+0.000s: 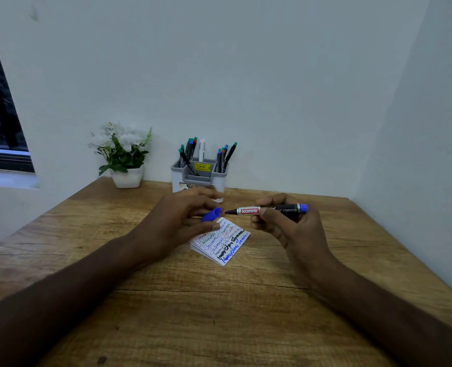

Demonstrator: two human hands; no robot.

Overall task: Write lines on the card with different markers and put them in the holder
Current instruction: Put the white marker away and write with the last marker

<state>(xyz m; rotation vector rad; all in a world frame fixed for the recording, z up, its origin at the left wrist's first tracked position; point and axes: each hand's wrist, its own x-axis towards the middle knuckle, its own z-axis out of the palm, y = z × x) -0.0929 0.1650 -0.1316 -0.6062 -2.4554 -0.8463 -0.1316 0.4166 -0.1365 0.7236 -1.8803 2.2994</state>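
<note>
The right hand [280,221] grips the marker [266,209] by its barrel, long axis nearly level, bare tip pointing to 9 o'clock. The left hand [182,221] pinches the blue cap [211,214] just beside that tip, open mouth turned toward 3 o'clock, so capping looks like a short push along one shared line. The card [221,242], covered in coloured lines, lies on the table [219,313] below the hands, and the holder [199,176] stands at 12 o'clock, somewhat nearer the left hand.
</note>
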